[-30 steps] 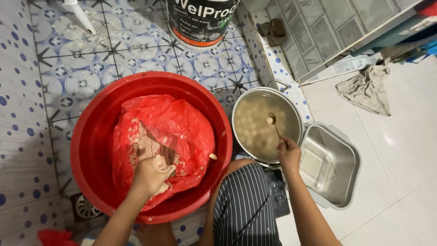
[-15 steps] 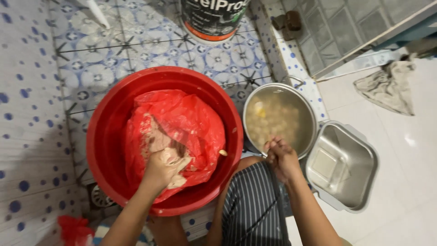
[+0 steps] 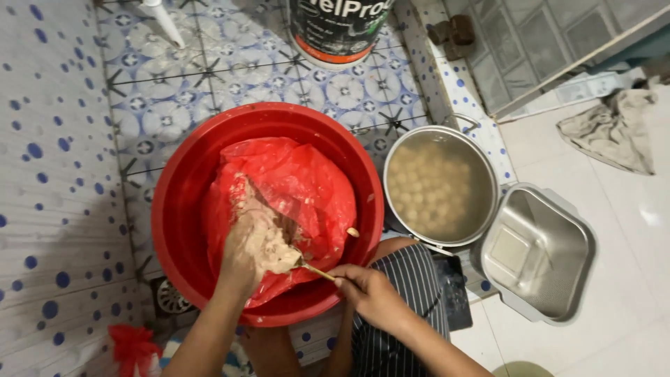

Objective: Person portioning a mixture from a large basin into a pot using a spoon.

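My left hand (image 3: 252, 246) is down in the red basin (image 3: 183, 183), closed around a lump of pale, sticky paste (image 3: 269, 241) that coats my fingers and bulges out on the thumb side. My right hand (image 3: 370, 292) sits just outside the basin's near rim, fingers pinched shut on the handle of a spoon (image 3: 312, 268). The spoon reaches across the rim toward my left hand, and its bowl end meets the paste squeezed out of that fist, so the two hands are joined by the spoon with the paste at its tip.

Under my left hand lies a red plastic bag (image 3: 300, 188), spread open inside the basin, and more of the same paste is smeared along its folds above my knuckles. A small bit of paste (image 3: 353, 232) clings near the bag's right edge, close to the basin wall.

Past my right hand, to the right of the basin and almost touching it, stands a round metal pot (image 3: 481, 157) full of cloudy water with many pale balls (image 3: 429, 185) in it. Further right again, beside the pot, is a squarish metal tray (image 3: 558, 279) on the white floor.

My knee in striped cloth (image 3: 401, 335) is just under my right wrist. Beyond the basin, on the patterned tiles, stands a large bucket (image 3: 338, 31). A crumpled rag (image 3: 611, 129) lies well off to the right on the floor, and a floor drain (image 3: 167, 297) shows by the basin's near left side.
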